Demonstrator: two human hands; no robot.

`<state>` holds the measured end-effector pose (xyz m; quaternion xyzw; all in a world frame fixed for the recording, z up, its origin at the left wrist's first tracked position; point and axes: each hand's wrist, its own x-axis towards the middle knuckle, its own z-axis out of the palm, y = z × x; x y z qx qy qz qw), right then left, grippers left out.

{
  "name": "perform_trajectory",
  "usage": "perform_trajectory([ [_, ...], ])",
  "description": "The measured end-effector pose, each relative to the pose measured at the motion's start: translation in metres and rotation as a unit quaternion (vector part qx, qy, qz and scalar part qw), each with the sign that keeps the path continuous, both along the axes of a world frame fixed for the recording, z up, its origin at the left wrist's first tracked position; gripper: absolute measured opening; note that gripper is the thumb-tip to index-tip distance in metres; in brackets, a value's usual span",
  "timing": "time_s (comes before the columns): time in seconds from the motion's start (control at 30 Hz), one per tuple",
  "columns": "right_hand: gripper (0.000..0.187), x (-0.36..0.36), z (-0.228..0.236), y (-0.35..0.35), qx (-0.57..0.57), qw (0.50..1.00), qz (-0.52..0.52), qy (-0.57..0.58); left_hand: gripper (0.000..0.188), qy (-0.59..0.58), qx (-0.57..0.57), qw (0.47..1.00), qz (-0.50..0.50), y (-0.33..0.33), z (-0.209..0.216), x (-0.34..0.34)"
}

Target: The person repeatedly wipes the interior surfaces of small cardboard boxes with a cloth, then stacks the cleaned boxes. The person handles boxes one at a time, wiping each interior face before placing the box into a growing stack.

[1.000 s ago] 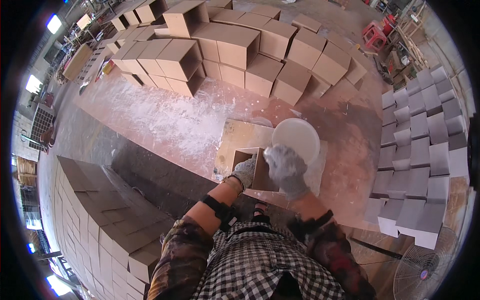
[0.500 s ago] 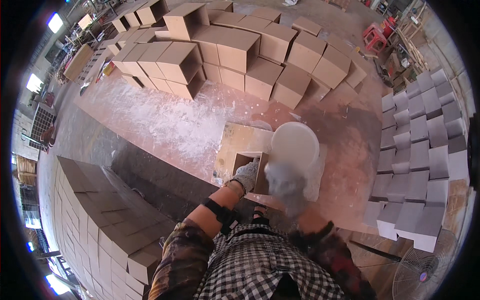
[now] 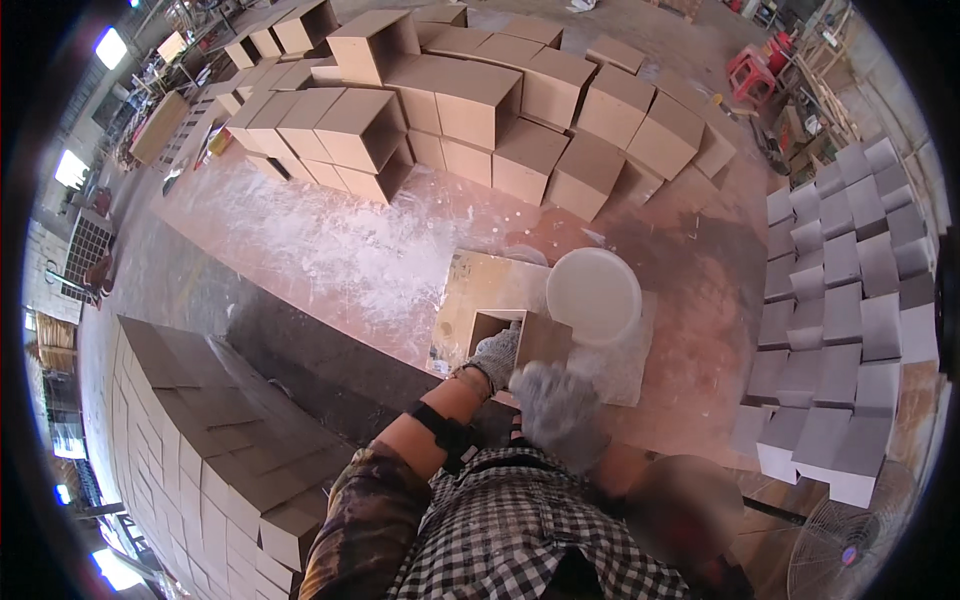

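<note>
A small open-topped brown box (image 3: pixel 547 343) stands on a worn board (image 3: pixel 470 280) in front of me. My left hand (image 3: pixel 494 356), in a grey knit glove, grips it with fingers inside the opening. My right hand (image 3: pixel 560 402), gloved too, is at the box's near right side, smeared by motion. I cannot make out its fingers or whether it holds anything. A round white tub or lid (image 3: pixel 594 297) lies just beyond the box to the right.
Brown boxes (image 3: pixel 480 95) are stacked along the far side of the dusty reddish surface (image 3: pixel 350 250). More piled boxes (image 3: pixel 200 400) stand at my left and greyish ones (image 3: pixel 840 300) at my right. A fan (image 3: pixel 850 545) is at lower right, a red stool (image 3: pixel 750 78) farther back.
My right hand has moved from beside the white round thing back toward me and slightly left, baring the box's right side. My left hand stays on the box.
</note>
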<state>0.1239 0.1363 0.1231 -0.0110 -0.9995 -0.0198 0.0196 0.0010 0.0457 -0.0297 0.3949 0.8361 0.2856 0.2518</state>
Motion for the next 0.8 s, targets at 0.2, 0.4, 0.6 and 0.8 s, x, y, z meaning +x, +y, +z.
perform_trajectory([
  [0.2,0.019,-0.048,-0.003,0.019,-0.062,0.993,0.039,0.094,0.052,0.094,-0.044,0.993,-0.057,-0.005,-0.001,-0.002],
  [0.4,0.019,-0.031,-0.011,0.011,0.034,0.979,0.058,0.191,0.050,0.030,0.058,0.998,-0.011,-0.008,-0.023,-0.001],
  [0.6,0.021,0.034,0.003,0.022,-0.264,0.946,0.184,0.024,0.046,-0.016,0.038,0.999,0.013,0.001,-0.069,-0.002],
  [0.8,0.007,0.025,-0.009,0.087,-0.355,0.916,-0.075,0.173,0.047,-0.038,0.016,0.999,0.019,0.003,-0.067,-0.004],
])
